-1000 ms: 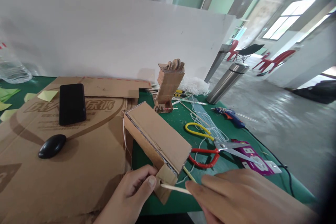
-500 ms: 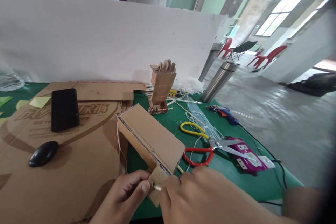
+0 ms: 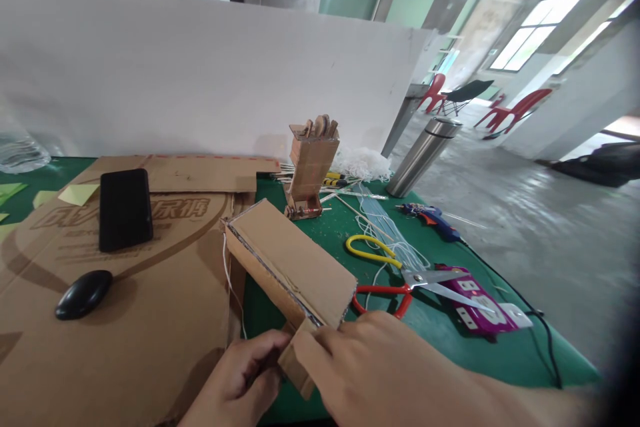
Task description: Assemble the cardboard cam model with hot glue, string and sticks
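Observation:
A long cardboard box (image 3: 295, 260) lies slantwise over the green table, its near end between my hands. My left hand (image 3: 245, 377) pinches the left side of a small cardboard flap (image 3: 297, 368) at that end. From the right, my right hand (image 3: 365, 360) has its fingers closed on the top of the flap, against the box corner. A white string (image 3: 227, 270) hangs from the box's far left corner. Open scissors (image 3: 413, 278) with one yellow and one red handle lie just right of the box.
Behind the box stands a small cardboard model (image 3: 313, 170). A steel flask (image 3: 425, 157), a glue gun (image 3: 433, 219) and a purple packet (image 3: 480, 300) are on the right. A phone (image 3: 125, 210) and a black mouse (image 3: 83, 294) rest on flat cardboard (image 3: 150, 320) at left.
My right hand has shifted up and left onto the flap, covering the pale stick that showed between my hands. The view has moved slightly.

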The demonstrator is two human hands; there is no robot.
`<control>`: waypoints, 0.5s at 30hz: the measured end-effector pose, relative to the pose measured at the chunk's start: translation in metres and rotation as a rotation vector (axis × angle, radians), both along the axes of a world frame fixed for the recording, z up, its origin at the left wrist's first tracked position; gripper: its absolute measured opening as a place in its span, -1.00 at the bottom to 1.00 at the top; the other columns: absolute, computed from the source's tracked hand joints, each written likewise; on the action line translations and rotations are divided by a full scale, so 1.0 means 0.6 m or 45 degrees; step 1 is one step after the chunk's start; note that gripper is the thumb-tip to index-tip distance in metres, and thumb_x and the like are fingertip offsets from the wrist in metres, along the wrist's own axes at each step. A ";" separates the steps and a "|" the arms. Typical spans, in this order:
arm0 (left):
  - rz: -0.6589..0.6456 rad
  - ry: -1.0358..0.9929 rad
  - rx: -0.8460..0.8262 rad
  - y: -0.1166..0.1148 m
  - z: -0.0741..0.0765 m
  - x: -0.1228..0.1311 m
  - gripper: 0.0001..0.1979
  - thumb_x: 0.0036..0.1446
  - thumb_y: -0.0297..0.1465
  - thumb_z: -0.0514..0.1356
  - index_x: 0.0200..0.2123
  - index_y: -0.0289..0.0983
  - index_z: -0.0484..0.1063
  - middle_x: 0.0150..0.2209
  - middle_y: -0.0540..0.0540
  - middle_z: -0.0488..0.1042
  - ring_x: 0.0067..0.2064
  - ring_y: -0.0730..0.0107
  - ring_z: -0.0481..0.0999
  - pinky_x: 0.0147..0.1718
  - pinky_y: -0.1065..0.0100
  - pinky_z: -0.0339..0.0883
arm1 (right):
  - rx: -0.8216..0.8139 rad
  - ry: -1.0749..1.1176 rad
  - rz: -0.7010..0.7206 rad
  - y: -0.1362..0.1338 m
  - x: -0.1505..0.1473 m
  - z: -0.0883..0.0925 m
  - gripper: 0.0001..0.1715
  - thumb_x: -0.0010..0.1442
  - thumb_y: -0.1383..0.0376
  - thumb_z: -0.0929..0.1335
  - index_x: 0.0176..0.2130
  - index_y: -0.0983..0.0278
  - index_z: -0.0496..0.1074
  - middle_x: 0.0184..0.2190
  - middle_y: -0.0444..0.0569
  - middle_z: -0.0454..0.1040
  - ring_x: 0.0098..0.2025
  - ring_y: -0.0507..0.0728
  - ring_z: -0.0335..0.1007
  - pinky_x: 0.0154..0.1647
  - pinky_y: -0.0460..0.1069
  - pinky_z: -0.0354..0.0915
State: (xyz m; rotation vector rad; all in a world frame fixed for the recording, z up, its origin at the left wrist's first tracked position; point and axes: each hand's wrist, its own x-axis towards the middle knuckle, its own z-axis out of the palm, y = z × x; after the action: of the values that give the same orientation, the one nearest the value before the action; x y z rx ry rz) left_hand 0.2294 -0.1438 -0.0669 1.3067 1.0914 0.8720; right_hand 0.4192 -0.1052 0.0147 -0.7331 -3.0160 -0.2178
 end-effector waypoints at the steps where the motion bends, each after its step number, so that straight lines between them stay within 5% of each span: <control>1: -0.032 0.046 0.057 0.005 0.002 0.003 -0.74 0.19 -0.18 0.15 -0.33 -0.19 0.56 -0.42 0.00 0.50 -0.36 0.38 0.44 -0.33 0.46 0.37 | 0.007 -0.015 -0.001 -0.001 0.004 -0.003 -0.90 0.14 0.39 0.35 -0.26 0.29 0.37 -0.49 -0.12 0.55 -0.65 0.10 0.42 -0.72 0.08 -0.29; 7: -0.039 0.438 0.321 0.007 -0.015 0.012 -0.81 0.26 -0.35 0.05 -0.19 -0.20 0.46 -0.52 0.05 0.48 -0.48 0.45 0.48 -0.46 0.52 0.34 | 0.084 0.100 -0.013 -0.001 0.021 -0.024 -0.91 0.19 0.40 0.34 -0.24 0.29 0.33 -0.50 -0.18 0.52 -0.65 0.07 0.39 -0.73 0.08 -0.21; 10: 0.044 0.813 0.450 -0.006 -0.018 0.014 -0.62 0.17 -0.53 -0.03 0.01 -0.16 0.37 -0.49 0.06 0.54 -0.50 0.42 0.54 -0.46 0.48 0.34 | 0.115 0.241 -0.021 0.000 0.026 -0.036 -0.89 0.19 0.43 0.32 -0.24 0.28 0.30 -0.55 -0.23 0.48 -0.68 0.04 0.36 -0.74 0.07 -0.16; 15: -0.187 1.547 0.222 0.002 0.034 0.030 -0.52 0.10 -0.54 0.02 0.09 -0.19 0.38 -0.34 -0.12 0.65 -0.30 0.03 0.68 -0.37 0.19 0.48 | 0.091 0.311 -0.062 -0.003 0.032 -0.046 -0.83 0.18 0.41 0.33 -0.36 0.23 0.22 -0.60 -0.25 0.44 -0.70 0.03 0.33 -0.73 0.05 -0.11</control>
State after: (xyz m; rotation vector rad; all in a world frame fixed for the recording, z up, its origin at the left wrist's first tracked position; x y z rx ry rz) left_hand 0.2471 -0.1424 -0.0465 2.1039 1.8023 -0.0450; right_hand 0.4385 -0.1073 -0.0132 -0.7663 -2.7480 -0.2180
